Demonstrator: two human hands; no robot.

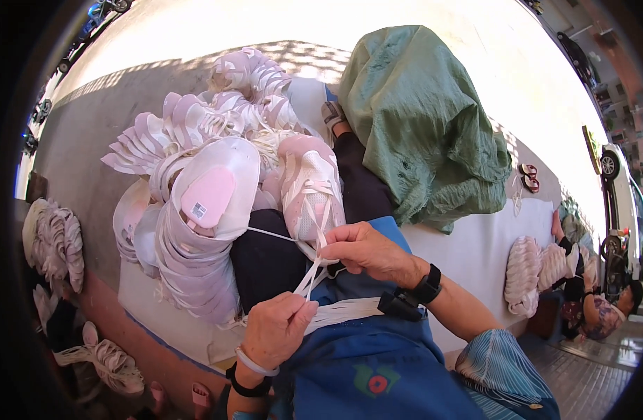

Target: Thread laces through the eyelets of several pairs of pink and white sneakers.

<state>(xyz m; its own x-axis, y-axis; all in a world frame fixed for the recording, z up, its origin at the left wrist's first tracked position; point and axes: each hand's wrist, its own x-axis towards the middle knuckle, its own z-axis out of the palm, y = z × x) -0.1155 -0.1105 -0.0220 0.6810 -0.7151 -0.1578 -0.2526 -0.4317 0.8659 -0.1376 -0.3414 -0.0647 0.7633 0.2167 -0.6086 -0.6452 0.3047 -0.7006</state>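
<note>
A pink and white shoe upper lies across my lap, its toe pointing away from me. White shoelaces run from its eyelets toward me. My right hand pinches a lace between thumb and forefinger just at the near end of the upper. Lower and to the left, my left hand is closed with thumb and finger on the lace's lower part. Beneath the hands, a bundle of loose white laces rests across my blue apron.
Stacked pink and white uppers crowd my left side, and more are heaped beyond. A green sack bulges at the far right of my legs. A white sheet lies underneath. Another person sits at right beside more uppers.
</note>
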